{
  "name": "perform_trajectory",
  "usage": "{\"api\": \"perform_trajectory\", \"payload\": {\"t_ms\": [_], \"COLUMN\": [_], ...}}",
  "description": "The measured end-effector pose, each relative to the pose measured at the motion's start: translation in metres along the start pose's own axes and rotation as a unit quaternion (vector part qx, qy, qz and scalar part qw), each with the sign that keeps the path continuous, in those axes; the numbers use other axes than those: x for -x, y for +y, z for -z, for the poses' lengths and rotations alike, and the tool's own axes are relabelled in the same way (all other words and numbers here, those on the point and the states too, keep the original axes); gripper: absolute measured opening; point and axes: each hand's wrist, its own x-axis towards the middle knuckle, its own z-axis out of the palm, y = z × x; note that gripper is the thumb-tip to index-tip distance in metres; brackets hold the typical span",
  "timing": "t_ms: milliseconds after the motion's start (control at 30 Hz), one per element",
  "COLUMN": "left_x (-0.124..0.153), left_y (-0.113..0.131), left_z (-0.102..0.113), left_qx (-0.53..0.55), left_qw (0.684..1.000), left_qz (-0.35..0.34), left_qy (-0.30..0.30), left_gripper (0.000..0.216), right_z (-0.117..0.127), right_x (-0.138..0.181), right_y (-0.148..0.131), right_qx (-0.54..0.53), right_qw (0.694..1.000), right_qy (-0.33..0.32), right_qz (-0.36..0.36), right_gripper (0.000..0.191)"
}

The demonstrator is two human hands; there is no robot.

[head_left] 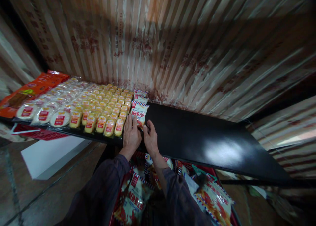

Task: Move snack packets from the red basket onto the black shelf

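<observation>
A white snack bag [139, 113] with red lettering and a striped blue-and-red top edge lies on the black shelf [195, 133]. My left hand [132, 135] holds its lower left side, fingers pointing forward beside the yellow packs. At the bag's lower right corner, my right hand [151, 138] grips with curled fingers; the fingertips are partly hidden. More bags of the same kind stand in line behind it against the back sheet. Rows of small yellow wrapped cakes [101, 124] sit directly to the left.
Round white wrapped crackers [60, 118] and orange bags [37, 86] fill the shelf's left end. Below the shelf edge, a red crate [116, 204] holds several more snack bags [134, 199]. A white box [53, 156] is under the shelf at left. A printed striped sheet [153, 48] hangs behind.
</observation>
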Motion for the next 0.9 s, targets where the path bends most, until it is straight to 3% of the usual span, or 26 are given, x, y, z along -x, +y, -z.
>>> {"api": "perform_trajectory", "payload": {"t_ms": [200, 500, 600, 733, 900], "left_x": [0.004, 0.011, 0.037, 0.100, 0.167], "left_y": [-0.001, 0.001, 0.009, 0.024, 0.027], "left_z": [0.003, 0.008, 0.018, 0.032, 0.041], "left_qx": [0.032, 0.079, 0.109, 0.134, 0.094], "left_qw": [0.999, 0.995, 0.991, 0.989, 0.990], "left_qz": [-0.024, -0.053, -0.073, -0.047, 0.046], "left_qy": [0.026, 0.033, 0.041, 0.031, -0.095], "left_gripper": [0.059, 0.055, 0.052, 0.047, 0.040], "right_z": [0.015, 0.028, 0.034, 0.046, 0.067], "right_x": [0.020, 0.049, 0.060, 0.080, 0.116], "right_y": [-0.001, -0.002, 0.000, 0.001, 0.007], "right_qx": [-0.007, 0.071, 0.048, -0.009, -0.052], "right_qw": [1.000, 0.997, 0.997, 0.999, 0.998], "right_qy": [0.008, -0.016, -0.026, -0.031, -0.020], "right_qz": [0.001, 0.034, 0.047, 0.019, -0.042], "right_gripper": [0.050, 0.040, 0.038, 0.034, 0.031]}}
